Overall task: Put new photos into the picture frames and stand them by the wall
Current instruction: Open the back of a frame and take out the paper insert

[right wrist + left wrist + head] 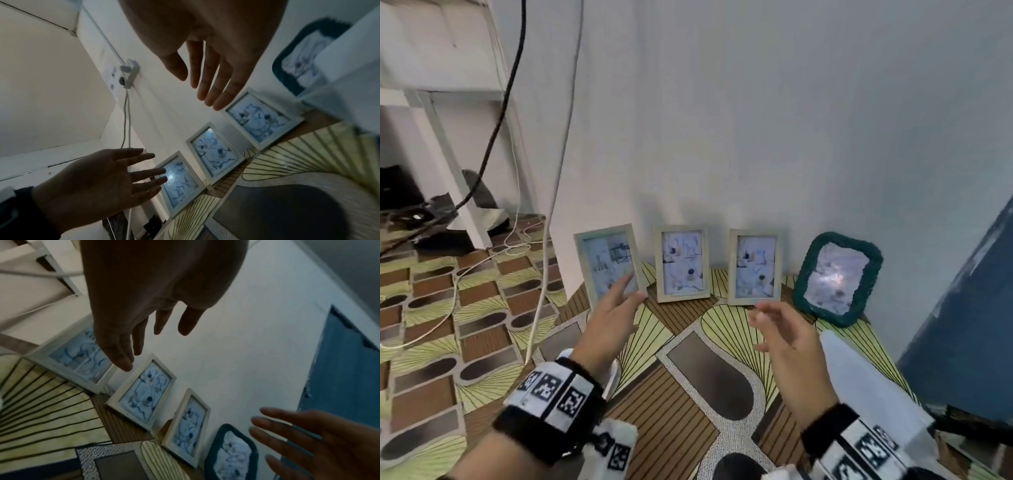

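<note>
Three pale wooden picture frames stand against the white wall on the patterned tabletop: a left frame [608, 265], a middle frame [682, 263] and a right frame [755, 266]. A dark green woven frame [837, 278] leans at the far right. All hold bluish photos. My left hand [619, 296] hovers with straight fingers just before the left frame; whether it touches the frame I cannot tell. My right hand [774, 320] floats with spread fingers in front of the right frame, holding nothing. The left wrist view shows the left hand [131, 344] above the frames.
White and black cables [544, 240] hang down the wall at the left, over a lower patterned surface. A blue panel [969, 308] rises at the right edge. A white object [866, 383] lies beside my right wrist. A wall socket [127, 73] sits above the frames.
</note>
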### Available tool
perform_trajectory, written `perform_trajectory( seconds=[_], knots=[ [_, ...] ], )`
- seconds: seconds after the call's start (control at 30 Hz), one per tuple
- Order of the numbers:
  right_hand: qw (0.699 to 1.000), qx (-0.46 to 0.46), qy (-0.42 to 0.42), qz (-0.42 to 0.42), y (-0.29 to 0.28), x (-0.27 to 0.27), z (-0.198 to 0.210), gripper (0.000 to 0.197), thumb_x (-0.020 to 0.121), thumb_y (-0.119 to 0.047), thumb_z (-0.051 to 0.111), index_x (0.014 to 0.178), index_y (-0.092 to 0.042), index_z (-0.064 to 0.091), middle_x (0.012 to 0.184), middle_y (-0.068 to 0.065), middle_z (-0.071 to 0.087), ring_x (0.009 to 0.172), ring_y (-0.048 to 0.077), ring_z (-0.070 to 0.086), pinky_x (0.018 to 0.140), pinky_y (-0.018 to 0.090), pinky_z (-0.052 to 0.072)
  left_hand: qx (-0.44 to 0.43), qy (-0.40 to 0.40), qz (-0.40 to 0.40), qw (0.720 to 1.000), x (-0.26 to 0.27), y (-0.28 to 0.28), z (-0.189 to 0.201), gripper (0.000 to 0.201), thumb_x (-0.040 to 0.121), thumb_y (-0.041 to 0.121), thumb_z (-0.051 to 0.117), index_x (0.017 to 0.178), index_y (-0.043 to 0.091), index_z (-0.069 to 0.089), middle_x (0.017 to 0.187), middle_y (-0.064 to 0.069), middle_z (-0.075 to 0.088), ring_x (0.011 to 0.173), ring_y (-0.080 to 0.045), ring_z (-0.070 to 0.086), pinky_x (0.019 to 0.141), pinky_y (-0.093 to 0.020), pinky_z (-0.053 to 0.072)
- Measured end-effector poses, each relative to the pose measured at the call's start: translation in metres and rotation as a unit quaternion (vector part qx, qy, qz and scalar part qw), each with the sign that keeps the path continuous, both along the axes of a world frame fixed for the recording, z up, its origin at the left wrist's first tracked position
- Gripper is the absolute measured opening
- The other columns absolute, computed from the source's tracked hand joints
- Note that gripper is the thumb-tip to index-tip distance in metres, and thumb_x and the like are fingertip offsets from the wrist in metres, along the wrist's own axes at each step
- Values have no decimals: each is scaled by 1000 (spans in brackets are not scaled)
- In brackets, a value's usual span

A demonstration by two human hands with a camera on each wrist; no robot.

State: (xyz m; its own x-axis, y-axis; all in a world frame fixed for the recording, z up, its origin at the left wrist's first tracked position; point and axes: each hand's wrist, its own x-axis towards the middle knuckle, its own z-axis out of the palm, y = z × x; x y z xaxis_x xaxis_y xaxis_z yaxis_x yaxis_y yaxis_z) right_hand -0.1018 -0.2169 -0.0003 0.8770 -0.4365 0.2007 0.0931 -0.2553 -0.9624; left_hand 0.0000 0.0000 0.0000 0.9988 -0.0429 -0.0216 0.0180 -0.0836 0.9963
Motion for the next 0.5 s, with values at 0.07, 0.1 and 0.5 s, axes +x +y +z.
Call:
perform_trajectory(
  seconds=[0.07,0.1,0.5],
  knots=[
    [999,10,28,17,3,40,-3,14,96,-35,53,106,-41,61,109,-19,64,108,2,59,96,42,52,10,10,-7,1000,30,-8,-7,48,102,32,46,147,42,35,149,0,44,126,-19,47,107,-47,42],
    [999,11,35,27,3,62,-6,17,97,-34,51,112,-39,59,113,-20,61,110,2,57,99,42,51,15,15,-9,1000,47,-13,-13,48,103,32,45,148,41,34,150,0,43,129,-20,46,109,-48,40],
    [992,-19,107,62,10,226,-52,55,102,-38,37,154,-29,20,159,-8,25,144,12,26,118,35,21,-27,36,-26,999,152,-48,-63,52,101,42,47,149,47,27,160,11,26,146,-16,27,119,-47,25]
  ],
)
